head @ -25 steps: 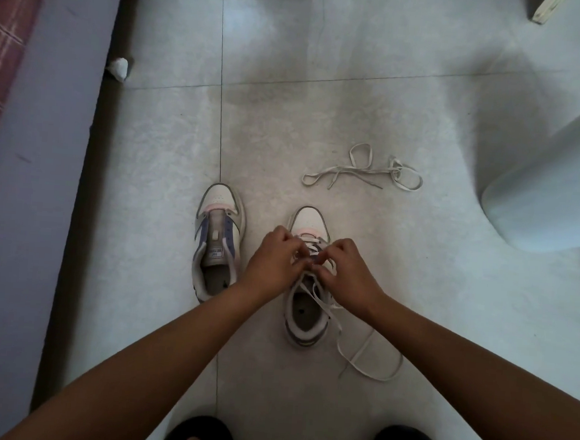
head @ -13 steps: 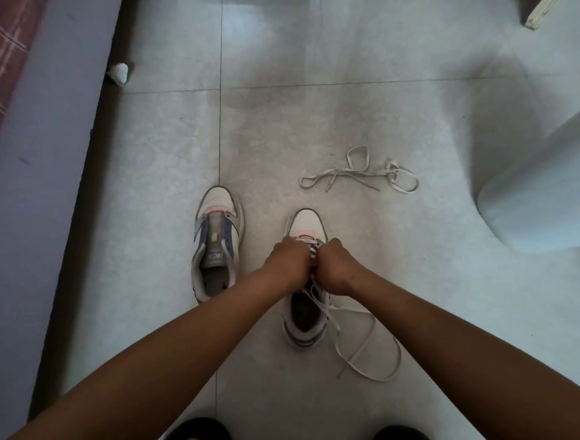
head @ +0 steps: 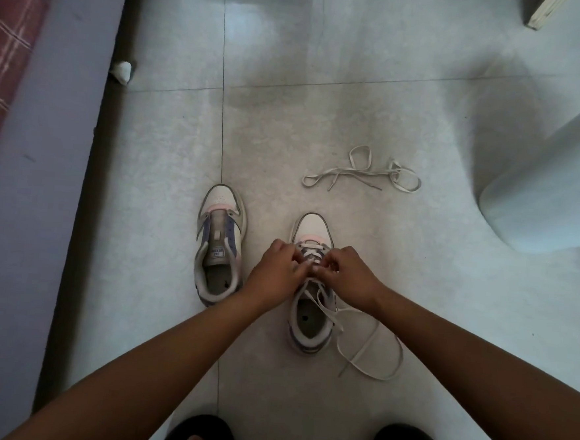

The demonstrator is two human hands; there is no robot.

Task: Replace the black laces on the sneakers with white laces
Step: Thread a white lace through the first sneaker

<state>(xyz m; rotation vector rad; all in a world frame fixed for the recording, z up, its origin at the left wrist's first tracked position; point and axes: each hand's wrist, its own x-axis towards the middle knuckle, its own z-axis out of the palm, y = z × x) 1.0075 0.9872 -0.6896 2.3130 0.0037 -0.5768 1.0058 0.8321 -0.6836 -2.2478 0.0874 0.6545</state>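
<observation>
Floor [head: 359, 87]: pale tiles with dark grout lines; it carries both sneakers and both laces.
Spare lace [head: 362, 175]: a loose white tangle on the floor at about 1 o'clock from the hands, well apart from them, stretched roughly 9 to 3 o'clock.
White cylinder [head: 544, 189]: lies tilted at 3 o'clock near the frame edge, with a blue part at its far end.
Bed edge [head: 28, 167]: a lilac band along the 9 o'clock side, with red plaid cloth at 10 o'clock.
Paper scrap [head: 122, 70]: a small crumpled white lump at 11 o'clock beside the bed's dark base.
Sandals [head: 198, 435]: two dark sandals with toes showing, at 6 o'clock.
Left sneaker [head: 219, 245]: unlaced, just at 9 o'clock of the left hand, apart from it; toe to 12 o'clock, heel to 6.
Right sneaker [head: 309, 290]: directly beneath both hands, its eyelet area partly hidden by them; long axis 12 to 6 o'clock, toe to 12.
White lace [head: 369, 349]: crossed through the lower eyelets ahead of the knuckles; its free ends trail out at 5 o'clock and loop on the floor beside the heel.
Left hand [head: 276, 270]: fingers curled, pinching the lace at the sneaker's 9 o'clock eyelet row.
Right hand [head: 348, 275]: fingers curled, pinching the lace at the 3 o'clock row; the two hands' fingertips nearly meet over the tongue.
</observation>
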